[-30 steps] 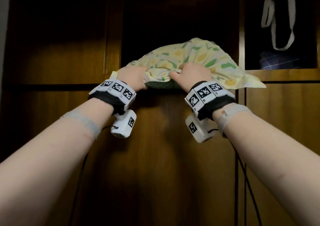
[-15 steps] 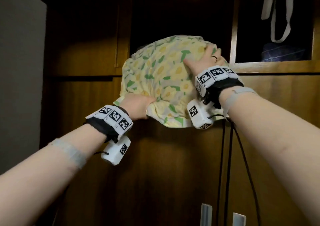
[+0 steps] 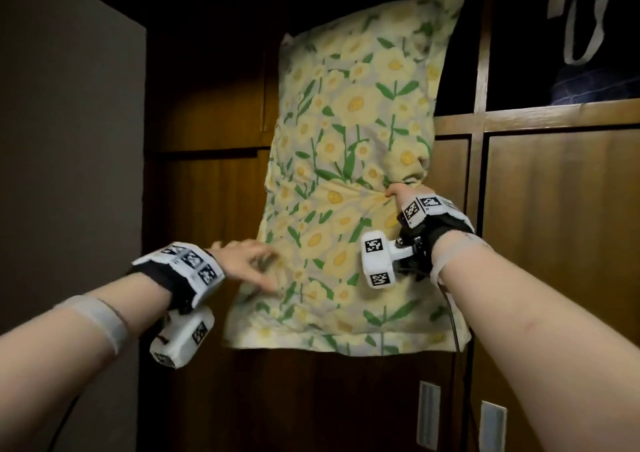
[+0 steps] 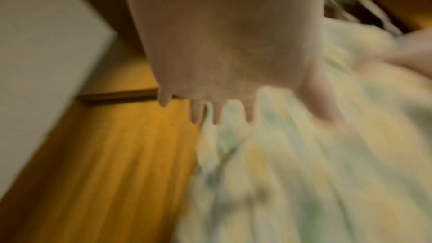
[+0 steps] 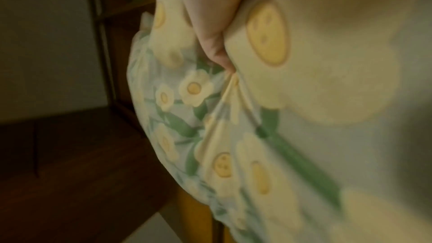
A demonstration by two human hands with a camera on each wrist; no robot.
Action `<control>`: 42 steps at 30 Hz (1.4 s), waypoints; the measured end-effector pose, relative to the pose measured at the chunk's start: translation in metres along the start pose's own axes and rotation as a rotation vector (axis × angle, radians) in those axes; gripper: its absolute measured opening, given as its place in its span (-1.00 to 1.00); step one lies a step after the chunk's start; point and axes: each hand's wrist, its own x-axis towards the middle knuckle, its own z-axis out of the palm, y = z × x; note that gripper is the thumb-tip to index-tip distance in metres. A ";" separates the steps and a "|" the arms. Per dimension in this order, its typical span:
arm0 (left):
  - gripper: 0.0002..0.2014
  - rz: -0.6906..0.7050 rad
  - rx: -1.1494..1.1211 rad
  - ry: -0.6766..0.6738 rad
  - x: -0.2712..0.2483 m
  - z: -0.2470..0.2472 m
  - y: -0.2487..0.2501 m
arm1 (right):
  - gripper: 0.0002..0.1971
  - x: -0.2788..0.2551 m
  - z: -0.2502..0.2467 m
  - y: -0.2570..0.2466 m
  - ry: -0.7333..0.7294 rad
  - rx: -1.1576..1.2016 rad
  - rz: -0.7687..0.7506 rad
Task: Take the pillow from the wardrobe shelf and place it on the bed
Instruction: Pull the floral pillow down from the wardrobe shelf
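Grey wall (image 3: pixel 69 174) fills the far left, and beside it the dark wooden wardrobe (image 3: pixel 207 209) runs across the rest of the head view. Next comes the left hand (image 3: pixel 242 264), fingers spread and straight, laid flat against the lower left edge of the pillow (image 3: pixel 346 174); the left wrist view, though blurred, agrees, showing the fingers apart with nothing curled round the cloth. The pillow itself, in a yellow-flowered case with green stems, hangs long and nearly upright in front of the wardrobe doors, its top corner level with the dark open shelf (image 3: pixel 460 53); whether that corner rests on the shelf cannot be told. Further right, the right hand (image 3: pixel 398 193) clamps a bunch of the case at the pillow's right edge about halfway up, and the right wrist view shows its thumb dug into gathered folds there. At the far right, pale straps (image 3: pixel 581 15) hang in another compartment above something dark blue (image 3: pixel 595 88). Judging by this, the step in hand is drawing the pillow clear of the shelf. The next move likely calls for the left hand to take a real hold of the lower edge, so the weight is shared, then a turn away towards the bed, which is not in view.
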 end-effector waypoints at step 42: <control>-0.42 -0.318 -0.868 1.013 0.076 -0.076 -0.158 | -0.53 0.084 0.228 -0.059 0.204 -0.715 -0.719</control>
